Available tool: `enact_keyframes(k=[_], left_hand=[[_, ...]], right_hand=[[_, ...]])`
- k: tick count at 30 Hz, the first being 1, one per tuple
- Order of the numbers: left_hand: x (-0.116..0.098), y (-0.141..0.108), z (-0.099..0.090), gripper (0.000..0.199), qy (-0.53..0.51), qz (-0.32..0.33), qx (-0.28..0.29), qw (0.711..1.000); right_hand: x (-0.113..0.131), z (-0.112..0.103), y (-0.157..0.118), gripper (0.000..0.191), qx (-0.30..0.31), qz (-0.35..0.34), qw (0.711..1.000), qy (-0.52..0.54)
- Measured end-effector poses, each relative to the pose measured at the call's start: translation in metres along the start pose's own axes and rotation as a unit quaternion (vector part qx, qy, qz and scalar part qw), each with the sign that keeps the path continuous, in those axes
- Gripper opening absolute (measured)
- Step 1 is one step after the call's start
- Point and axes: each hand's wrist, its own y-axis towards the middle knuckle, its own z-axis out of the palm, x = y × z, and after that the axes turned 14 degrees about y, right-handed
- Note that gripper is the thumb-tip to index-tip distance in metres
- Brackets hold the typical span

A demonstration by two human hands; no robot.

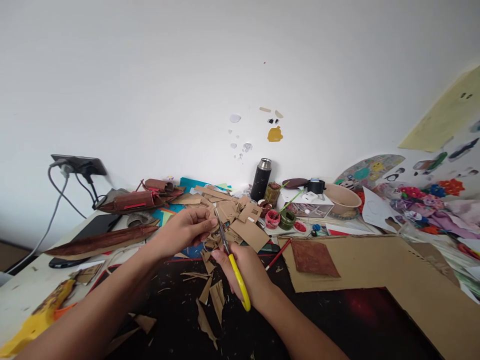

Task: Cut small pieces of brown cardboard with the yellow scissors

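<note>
My right hand (247, 272) is closed around a pair of scissors (237, 281) with yellow handles. Their metal blades point up and away, toward the fingertips of my left hand (191, 229). That hand is pinched shut right beside the blade tips; whatever lies between its thumb and fingers is too small to tell from the brown scraps behind. A heap of cut cardboard pieces (225, 210) spreads just beyond both hands. Narrow cardboard offcuts (217, 300) and tiny bits lie below them on the black mat (176, 320).
A black flask (261, 180) stands near the wall, with open paint jars (272, 219) to its right. A large cardboard sheet (360, 260) carries a reddish-brown painted square (314, 258). Brown cardboard models (131, 200) sit at left, near a plugged wall socket (78, 165).
</note>
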Motion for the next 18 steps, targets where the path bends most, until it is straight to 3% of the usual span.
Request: enact_keyframes(k=[13, 18], left_hand=[[-0.0002, 0.0003, -0.0001, 0.043, -0.041, -0.004, -0.006, 0.999], [-0.0027, -0.0012, 0.0052, 0.046, -0.049, 0.014, 0.035, 0.998]], right_hand=[[0.006, 0.0, -0.002, 0.031, -0.007, -0.011, 1.0, -0.014], [0.0023, 0.0005, -0.0014, 0.033, -0.02, 0.004, 0.999, 0.033]])
